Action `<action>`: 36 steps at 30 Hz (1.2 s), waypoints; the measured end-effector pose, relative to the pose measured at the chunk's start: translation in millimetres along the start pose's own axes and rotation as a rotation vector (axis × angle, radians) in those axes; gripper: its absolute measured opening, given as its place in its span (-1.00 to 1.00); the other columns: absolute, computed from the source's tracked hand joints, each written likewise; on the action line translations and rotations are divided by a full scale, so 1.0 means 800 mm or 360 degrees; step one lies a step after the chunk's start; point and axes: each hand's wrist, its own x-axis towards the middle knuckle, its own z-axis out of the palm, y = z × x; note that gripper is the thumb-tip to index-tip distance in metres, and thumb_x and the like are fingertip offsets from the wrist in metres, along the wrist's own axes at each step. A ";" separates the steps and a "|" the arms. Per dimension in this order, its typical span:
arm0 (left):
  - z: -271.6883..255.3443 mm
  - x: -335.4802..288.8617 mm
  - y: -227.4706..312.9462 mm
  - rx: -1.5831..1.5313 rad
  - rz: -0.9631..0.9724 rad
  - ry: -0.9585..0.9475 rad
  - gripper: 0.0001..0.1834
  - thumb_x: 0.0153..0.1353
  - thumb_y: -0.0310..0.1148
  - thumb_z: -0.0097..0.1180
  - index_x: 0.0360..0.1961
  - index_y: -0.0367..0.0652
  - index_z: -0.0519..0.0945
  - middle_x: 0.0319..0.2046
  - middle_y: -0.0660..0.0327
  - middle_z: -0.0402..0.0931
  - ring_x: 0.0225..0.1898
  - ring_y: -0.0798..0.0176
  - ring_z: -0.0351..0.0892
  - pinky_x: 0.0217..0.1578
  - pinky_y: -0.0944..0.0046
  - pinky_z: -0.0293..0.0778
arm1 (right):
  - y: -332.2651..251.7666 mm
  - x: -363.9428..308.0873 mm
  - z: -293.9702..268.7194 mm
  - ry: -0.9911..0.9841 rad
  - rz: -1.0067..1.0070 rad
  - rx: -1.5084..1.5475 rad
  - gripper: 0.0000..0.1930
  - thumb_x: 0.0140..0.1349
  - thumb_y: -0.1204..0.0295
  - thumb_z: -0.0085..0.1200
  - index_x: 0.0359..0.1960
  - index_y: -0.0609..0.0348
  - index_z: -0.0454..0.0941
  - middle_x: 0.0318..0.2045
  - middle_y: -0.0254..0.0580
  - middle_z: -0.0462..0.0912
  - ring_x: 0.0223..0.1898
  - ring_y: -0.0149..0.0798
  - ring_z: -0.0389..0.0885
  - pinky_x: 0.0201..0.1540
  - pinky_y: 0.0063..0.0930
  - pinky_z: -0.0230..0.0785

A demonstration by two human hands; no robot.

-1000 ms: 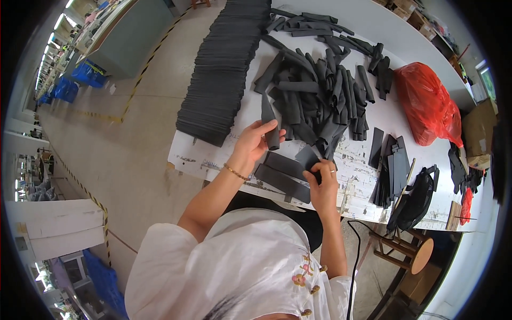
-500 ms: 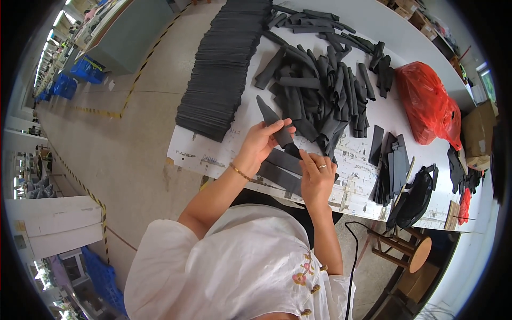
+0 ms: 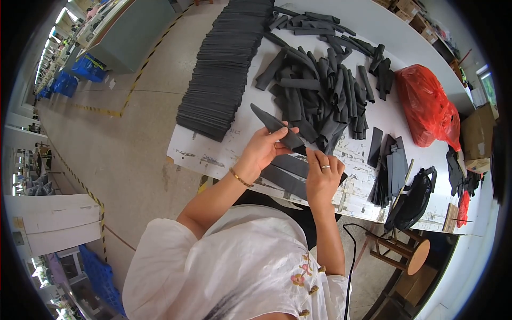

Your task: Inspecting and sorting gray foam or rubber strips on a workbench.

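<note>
My left hand (image 3: 261,150) grips a dark grey fabric sleeve (image 3: 268,120) with a pointed far end, thumb on top and fingers beneath. At the sleeve's near end, my right hand (image 3: 324,180) pinches a black strip (image 3: 300,150); a dark end also pokes out past its fingers. How far the strip reaches into the sleeve is hidden. Under both hands, flat dark grey strips (image 3: 285,178) lie along the table's front edge. Just beyond is a heap of rolled dark grey fabric sleeves (image 3: 301,101). A long, neat stack of dark grey pieces (image 3: 218,69) runs along the table's left side.
The white table (image 3: 352,152) has worn, stained patches. On its right are a red plastic bag (image 3: 424,106), a bundle of dark strips (image 3: 396,165) and a black bag (image 3: 413,200). A wooden stool (image 3: 418,256) stands below the edge, near a black cable (image 3: 349,277).
The sleeve has tilted flatter, its tip shifting left and down. My right hand has slid slightly right and down, and a dark end now shows beyond its fingers.
</note>
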 end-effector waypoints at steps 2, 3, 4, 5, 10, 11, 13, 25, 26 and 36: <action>0.016 -0.010 -0.002 0.0013 0.0125 0.0026 -0.72 0.32 -0.39 0.09 0.04 -0.15 0.43 -0.06 0.03 0.60 -0.15 0.11 0.67 -0.22 0.08 0.65 | -0.006 0.000 0.005 0.0039 0.0029 0.0032 -0.66 0.02 0.56 0.21 -0.10 0.09 0.64 -0.23 -0.35 0.58 -0.22 -0.25 0.51 -0.06 -0.24 0.29; 0.019 -0.014 0.000 0.0012 0.0131 0.0028 -0.72 0.32 -0.39 0.09 0.04 -0.15 0.43 -0.06 0.03 0.60 -0.15 0.11 0.67 -0.22 0.08 0.65 | -0.008 0.001 0.008 0.0078 0.0055 0.0070 -0.64 0.01 0.56 0.23 -0.09 0.09 0.64 -0.23 -0.36 0.58 -0.22 -0.25 0.50 -0.06 -0.25 0.29; 0.021 -0.017 0.002 0.0018 0.0177 0.0012 -0.70 0.33 -0.39 0.08 0.06 -0.17 0.41 -0.07 0.02 0.60 -0.15 0.10 0.67 -0.22 0.07 0.65 | -0.008 0.002 0.008 0.0079 0.0050 0.0072 -0.64 0.01 0.56 0.23 -0.09 0.09 0.64 -0.23 -0.36 0.58 -0.22 -0.25 0.50 -0.06 -0.25 0.29; 0.021 -0.018 0.004 0.0023 0.0222 -0.0004 -0.68 0.33 -0.39 0.06 0.08 -0.19 0.39 -0.08 0.00 0.60 -0.15 0.09 0.67 -0.21 0.07 0.66 | -0.008 0.001 0.007 0.0079 0.0097 0.0147 -0.63 0.00 0.56 0.24 -0.08 0.10 0.64 -0.23 -0.36 0.58 -0.23 -0.25 0.50 -0.06 -0.26 0.28; 0.010 -0.014 0.016 0.0112 0.0132 -0.0025 -0.67 0.34 -0.38 0.05 0.09 -0.22 0.39 -0.08 -0.06 0.59 -0.13 0.05 0.67 -0.19 0.04 0.65 | 0.001 0.004 -0.007 0.0032 0.0068 0.0213 -0.63 0.00 0.57 0.24 -0.08 0.11 0.64 -0.23 -0.35 0.58 -0.24 -0.26 0.50 -0.05 -0.29 0.27; 0.008 -0.012 0.017 0.0117 0.0105 -0.0039 -0.67 0.34 -0.38 0.05 0.08 -0.23 0.39 -0.09 -0.09 0.59 -0.12 0.03 0.67 -0.19 0.03 0.65 | 0.004 0.005 -0.007 0.0039 0.0008 0.0186 -0.62 -0.03 0.58 0.23 -0.08 0.11 0.64 -0.23 -0.35 0.58 -0.24 -0.26 0.50 -0.06 -0.29 0.27; 0.004 -0.008 0.018 0.0103 0.0060 -0.0067 -0.67 0.34 -0.38 0.05 0.09 -0.23 0.39 -0.09 -0.10 0.58 -0.12 0.02 0.67 -0.18 0.03 0.65 | 0.007 0.006 -0.009 0.0044 -0.0050 0.0151 -0.61 -0.05 0.60 0.23 -0.09 0.12 0.64 -0.23 -0.35 0.57 -0.25 -0.26 0.50 -0.06 -0.30 0.28; 0.034 -0.034 -0.008 0.0184 0.0401 -0.0058 -0.45 0.21 -0.63 0.11 0.22 -0.31 0.25 -0.07 -0.01 0.55 -0.03 0.13 0.61 -0.08 0.12 0.62 | -0.023 0.004 0.010 0.0093 0.0058 0.0100 -0.49 0.05 0.58 0.24 0.11 0.18 0.49 -0.11 -0.18 0.54 -0.17 -0.11 0.49 -0.04 -0.24 0.27; 0.036 -0.036 -0.010 0.0162 0.0492 -0.0060 -0.42 0.19 -0.66 0.11 0.24 -0.31 0.23 -0.07 0.01 0.54 -0.02 0.16 0.60 -0.04 0.17 0.59 | -0.027 0.003 0.011 0.0099 0.0048 0.0105 -0.49 0.05 0.58 0.24 0.11 0.18 0.49 -0.11 -0.18 0.54 -0.17 -0.11 0.49 -0.04 -0.24 0.27; 0.038 -0.037 -0.024 0.0091 0.0459 -0.0415 -0.71 0.37 -0.29 0.05 -0.06 -0.30 0.56 -0.11 -0.01 0.63 -0.03 0.15 0.61 0.07 0.17 0.47 | -0.036 -0.006 0.007 -0.0118 0.0104 0.0720 -0.55 -0.03 0.67 0.23 -0.06 0.25 0.37 -0.13 0.08 0.50 -0.09 0.16 0.47 -0.05 -0.05 0.33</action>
